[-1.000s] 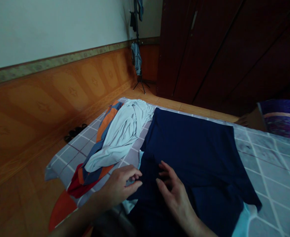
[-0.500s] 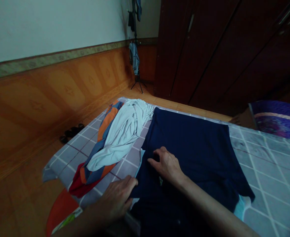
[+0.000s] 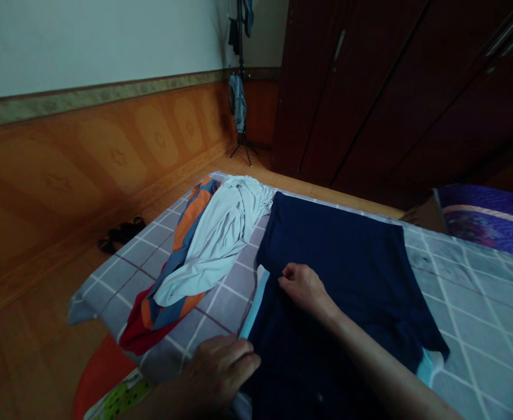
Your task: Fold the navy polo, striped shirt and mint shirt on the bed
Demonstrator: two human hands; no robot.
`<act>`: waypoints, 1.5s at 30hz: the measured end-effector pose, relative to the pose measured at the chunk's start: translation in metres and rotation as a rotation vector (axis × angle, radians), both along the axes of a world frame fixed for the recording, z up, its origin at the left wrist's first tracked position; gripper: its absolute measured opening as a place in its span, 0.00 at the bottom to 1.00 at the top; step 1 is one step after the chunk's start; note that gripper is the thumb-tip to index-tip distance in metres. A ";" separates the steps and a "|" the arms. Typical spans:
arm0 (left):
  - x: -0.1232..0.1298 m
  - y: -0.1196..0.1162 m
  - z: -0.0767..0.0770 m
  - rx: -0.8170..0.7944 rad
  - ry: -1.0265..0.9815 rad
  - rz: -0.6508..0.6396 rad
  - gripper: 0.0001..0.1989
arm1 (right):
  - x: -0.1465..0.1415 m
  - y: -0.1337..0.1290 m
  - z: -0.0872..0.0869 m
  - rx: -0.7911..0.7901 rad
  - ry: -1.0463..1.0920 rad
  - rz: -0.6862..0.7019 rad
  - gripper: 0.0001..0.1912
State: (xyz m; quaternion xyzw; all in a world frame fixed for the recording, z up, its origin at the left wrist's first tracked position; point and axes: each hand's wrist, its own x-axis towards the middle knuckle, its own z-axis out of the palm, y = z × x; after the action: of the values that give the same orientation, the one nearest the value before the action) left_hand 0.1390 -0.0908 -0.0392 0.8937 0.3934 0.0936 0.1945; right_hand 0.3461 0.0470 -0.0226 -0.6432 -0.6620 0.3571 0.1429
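- On my feed, the navy knit garment lies flat on a grey checked bed sheet, its long axis running from the near side to just short of the sheet's far edge.
- The right hand sits on the garment's middle, fingers drawn together with the tips bunched on the soft cloth. I can't tell whether they pinch a fold.
- The left hand lies at the garment's near left edge, fingers pressed together. Any pinch is hidden from me.
- Most of the navy spreads ahead and rightward of both hands, and the right hand is nearer its far end.
- A pale blue strip edges the navy's left side.
- Just left of that, a crumpled pale blue cloth lies over a striped orange-and-blue cloth, with a red cloth at the near end.
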 end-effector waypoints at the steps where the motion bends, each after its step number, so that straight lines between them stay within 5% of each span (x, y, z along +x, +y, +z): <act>1: -0.001 0.001 0.002 -0.017 0.004 0.008 0.20 | -0.001 -0.001 0.002 0.016 -0.002 0.008 0.03; 4: -0.003 0.003 0.010 -0.107 -0.035 0.141 0.23 | -0.009 -0.004 0.004 0.043 0.083 0.073 0.03; 7: -0.003 0.011 0.013 -0.179 -0.138 0.375 0.25 | -0.025 -0.006 0.004 -0.038 0.392 0.097 0.05; 12: 0.000 0.044 -0.005 -0.203 -0.470 0.698 0.39 | -0.052 -0.004 0.003 -0.312 0.804 0.258 0.18; 14: -0.005 0.059 -0.012 -0.235 -0.548 0.756 0.30 | -0.052 -0.002 0.003 -0.302 0.811 0.319 0.20; 16: -0.013 0.069 -0.013 -0.232 -0.530 0.784 0.16 | -0.043 0.001 0.002 -0.069 0.563 0.320 0.18; 19: -0.024 0.074 -0.003 -0.087 -0.383 0.758 0.08 | -0.024 0.006 -0.002 0.305 0.048 0.375 0.17; 22: -0.022 0.075 0.011 0.104 -0.226 0.632 0.10 | -0.010 0.012 -0.007 0.474 -0.260 0.464 0.19; 27: -0.015 0.088 0.027 0.103 0.188 0.286 0.11 | 0.006 0.028 -0.014 0.546 -0.483 0.531 0.19; 30: -0.017 0.098 0.037 0.026 0.344 0.288 0.10 | 0.019 0.038 -0.015 0.549 -0.589 0.373 0.20; 34: -0.002 0.121 0.048 0.077 0.335 0.285 0.09 | 0.024 0.051 -0.017 0.530 -0.545 0.484 0.21; 39: 0.030 0.157 0.035 0.139 0.305 0.241 0.08 | 0.026 0.084 -0.019 0.467 -0.604 0.344 0.24; 45: 0.028 0.168 0.011 0.097 0.290 0.347 0.12 | 0.040 0.137 -0.020 0.433 -0.640 0.251 0.22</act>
State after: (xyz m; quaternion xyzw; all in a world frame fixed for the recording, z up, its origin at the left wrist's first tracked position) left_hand 0.1666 0.0773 -0.0283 0.8249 0.5602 0.0150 0.0740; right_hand 0.3857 0.1843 -0.0426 -0.5912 -0.8064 0.0058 0.0171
